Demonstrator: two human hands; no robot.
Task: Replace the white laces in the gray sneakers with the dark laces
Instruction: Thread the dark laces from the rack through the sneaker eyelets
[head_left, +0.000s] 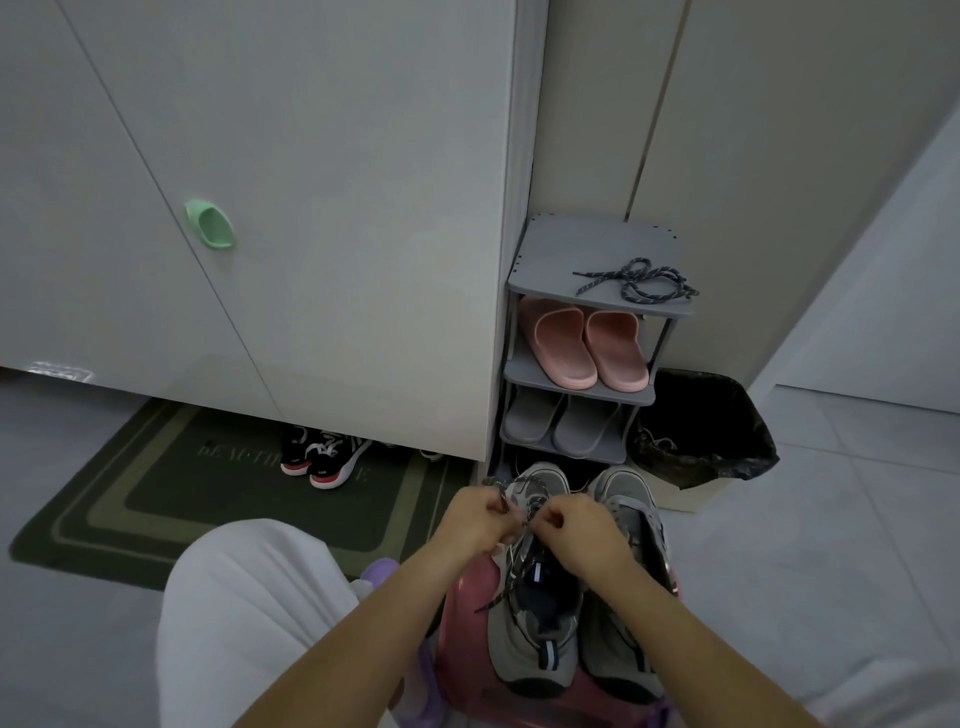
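Two gray sneakers stand side by side on a pink stool (462, 639), toes away from me. Over the left sneaker (535, 639) my left hand (475, 519) and my right hand (576, 530) each pinch a strand of dark speckled lace (522, 501) near the eyelets. One lace end (488, 605) hangs off the shoe's left side. The right sneaker (623, 525) is partly hidden behind my right forearm. A second dark lace (639, 283) lies coiled on top of the gray shoe rack (566, 249).
The rack holds pink slippers (587, 345) and gray slippers (561, 423). A bin with a black bag (706, 431) stands to its right. Black-and-red shoes (324, 457) sit under a white cabinet, on a green mat (156, 499). My knee in white cloth (249, 613) is at the lower left.
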